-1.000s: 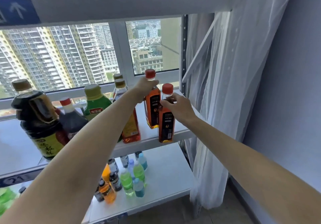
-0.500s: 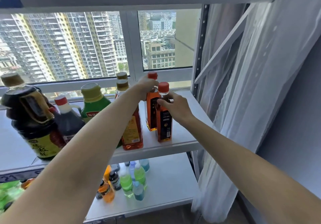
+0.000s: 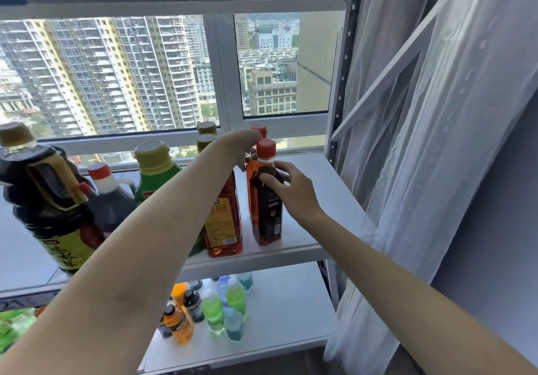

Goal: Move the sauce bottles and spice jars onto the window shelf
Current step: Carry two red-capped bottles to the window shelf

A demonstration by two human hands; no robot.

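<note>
Right hand [image 3: 286,189]: fingers curled loosely round the shoulder of the front red-capped sauce bottle [image 3: 265,200], thumb and fingertips on the clear neck area just under the cap. Bottle stands upright on the window shelf [image 3: 326,197], near the shelf's front edge. Contents dark amber-red; black label with small pale print, not legible.

Left hand [image 3: 240,149]: fingers bent downward, pinching the neck of the rear red-capped bottle [image 3: 252,168], which stands directly behind the front one and touches or nearly touches it; I cannot tell which. Its cap shows just above the knuckles.

Pose: both forearms reach up and forward from the bottom corners of the view, converging at the two bottles. Left wrist is flexed down; right wrist roughly straight, palm facing left.

Labels: the orange rectangular bottle [image 3: 222,223] just left of the pair carries a yellow label with red Chinese characters and a barcode at its foot. The large dark soy-type bottle [image 3: 49,200] at far left has a yellow-green label with bold black characters, partly hidden by the left arm. The green bottle [image 3: 154,173] shows a fragment of red label.

On the lower shelf [image 3: 291,310] stands a cluster of small drink bottles [image 3: 209,313].
</note>
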